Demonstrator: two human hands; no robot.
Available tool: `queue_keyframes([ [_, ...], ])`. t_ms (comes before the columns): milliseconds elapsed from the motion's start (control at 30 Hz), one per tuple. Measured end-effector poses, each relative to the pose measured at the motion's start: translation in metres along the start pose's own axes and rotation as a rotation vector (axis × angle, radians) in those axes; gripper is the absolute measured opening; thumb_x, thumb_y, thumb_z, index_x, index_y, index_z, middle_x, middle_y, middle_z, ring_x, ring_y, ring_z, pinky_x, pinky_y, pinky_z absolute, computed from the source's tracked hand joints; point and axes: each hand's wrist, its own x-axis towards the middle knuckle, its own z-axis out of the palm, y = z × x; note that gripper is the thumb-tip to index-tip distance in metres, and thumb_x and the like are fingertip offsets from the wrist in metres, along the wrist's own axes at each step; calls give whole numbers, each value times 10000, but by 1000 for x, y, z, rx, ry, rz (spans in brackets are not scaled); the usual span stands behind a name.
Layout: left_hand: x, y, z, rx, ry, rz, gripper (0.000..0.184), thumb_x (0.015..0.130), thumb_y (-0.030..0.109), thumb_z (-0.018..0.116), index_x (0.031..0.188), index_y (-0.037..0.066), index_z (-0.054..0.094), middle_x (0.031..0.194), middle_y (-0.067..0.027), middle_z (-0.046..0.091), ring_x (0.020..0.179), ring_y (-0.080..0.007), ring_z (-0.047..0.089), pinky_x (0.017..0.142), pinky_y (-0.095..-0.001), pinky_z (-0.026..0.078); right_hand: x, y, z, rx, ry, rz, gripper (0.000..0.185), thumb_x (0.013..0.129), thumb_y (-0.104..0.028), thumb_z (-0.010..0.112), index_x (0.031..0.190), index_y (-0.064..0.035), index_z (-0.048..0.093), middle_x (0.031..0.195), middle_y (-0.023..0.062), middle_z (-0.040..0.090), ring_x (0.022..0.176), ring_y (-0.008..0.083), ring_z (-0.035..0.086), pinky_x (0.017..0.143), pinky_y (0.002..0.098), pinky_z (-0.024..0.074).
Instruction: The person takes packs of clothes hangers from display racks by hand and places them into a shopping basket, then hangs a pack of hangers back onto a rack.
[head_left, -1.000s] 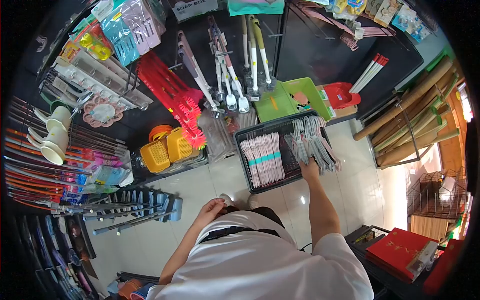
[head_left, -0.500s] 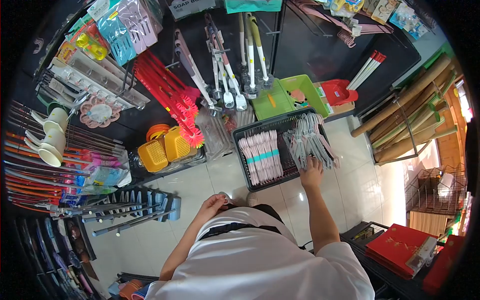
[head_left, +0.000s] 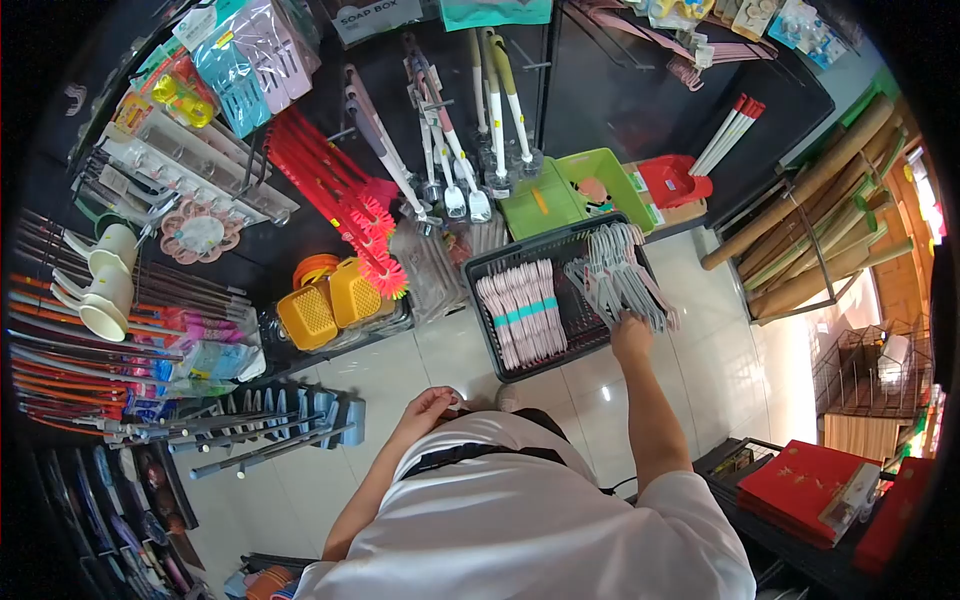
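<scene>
A black basket (head_left: 540, 374) holds a banded bundle of pale pink hangers (head_left: 522, 314) on its left side. Grey and pink hangers (head_left: 618, 270) lie at its right side, partly over the rim. My right hand (head_left: 631, 338) is at the near end of these hangers, its fingers wrapped round them. Close to my waist, my left hand (head_left: 430, 408) is closed, with the fingertips pinched together; whatever may be between them is too small to make out.
Behind the basket are a green bin (head_left: 580, 195) and a red dustpan (head_left: 676, 182). Yellow baskets (head_left: 308, 317) and blue-headed mops (head_left: 350, 421) are at left. Red packets (head_left: 806, 486) lie on a rack at lower right. Rolled mats (head_left: 810, 220) stand at right.
My right hand has shifted slightly right along the near ends of the grey hangers, and these hangers have moved a little. My left hand stays near my waist.
</scene>
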Motion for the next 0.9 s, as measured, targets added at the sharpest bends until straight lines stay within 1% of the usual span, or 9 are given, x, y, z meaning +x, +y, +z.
queue_keyframes([
  [100, -1, -5, -2, -11, 20, 8, 324, 1008, 276, 569, 1250, 60, 564, 1099, -23, 651, 902, -149, 633, 797, -291, 528, -11, -13, -10, -62, -32, -16, 407, 825, -180, 664, 1227, -127, 628, 1286, 114, 583, 1259, 375, 471, 1070, 486, 384],
  [133, 0, -7, -3, -23, 14, 10, 328, 1007, 278, 571, 1251, 60, 562, 1099, -21, 650, 903, -149, 633, 798, -291, 528, -11, -12, -8, -65, -35, -19, 407, 825, -180, 664, 1227, -127, 628, 1286, 114, 583, 1259, 375, 471, 1070, 486, 384],
  [200, 0, -7, -3, -37, 9, 11, 331, 1006, 280, 573, 1253, 59, 561, 1099, -20, 649, 903, -149, 634, 799, -291, 529, -12, -14, -5, -147, -22, -31, 525, 798, -242, 729, 1292, -174, 565, 1367, 89, 513, 1283, 342, 437, 1003, 501, 424],
  [433, 1, -7, -4, -47, 8, 3, 325, 1005, 274, 576, 1252, 64, 560, 1102, -21, 644, 911, -149, 632, 804, -293, 528, -8, -11, -6, -154, -4, -42, 566, 783, -243, 743, 1311, -172, 552, 1371, 105, 509, 1280, 345, 443, 1005, 491, 428],
  [500, 1, -8, -3, -54, 6, 2, 320, 1005, 272, 576, 1247, 64, 561, 1103, -21, 644, 914, -148, 630, 807, -292, 527, -6, -9, -6, -82, -45, -29, 559, 773, -200, 725, 1309, -165, 571, 1379, 114, 503, 1298, 379, 425, 1044, 504, 405],
  [633, -1, -4, -1, -65, 7, -10, 289, 1005, 271, 576, 1219, 76, 569, 1093, -14, 640, 912, -143, 626, 813, -284, 521, -8, -15, -10, -91, -68, -50, 607, 763, -213, 737, 1336, -164, 543, 1397, 126, 489, 1304, 379, 423, 1026, 511, 420],
  [700, -1, -5, -1, -72, 7, -20, 283, 1003, 274, 578, 1211, 82, 572, 1089, -10, 639, 909, -140, 625, 813, -281, 518, -15, -26, -14, -155, -47, -44, 629, 766, -252, 761, 1340, -174, 516, 1391, 107, 498, 1290, 344, 439, 1003, 495, 431],
  [800, 0, -6, -1, -82, -9, 11, 274, 1001, 290, 582, 1194, 95, 580, 1079, 0, 636, 895, -134, 620, 803, -275, 514, -17, -29, -12, -123, -33, -68, 649, 773, -262, 755, 1363, -181, 495, 1417, 113, 482, 1312, 341, 424, 1012, 492, 425],
  [900, -1, -4, 0, -57, 8, 5, 271, 1000, 303, 582, 1181, 101, 587, 1058, 5, 639, 887, -130, 613, 797, -271, 510, -19, -33, -11, -109, -11, -68, 624, 787, -249, 742, 1357, -170, 500, 1431, 119, 472, 1325, 350, 414, 1018, 493, 420],
])
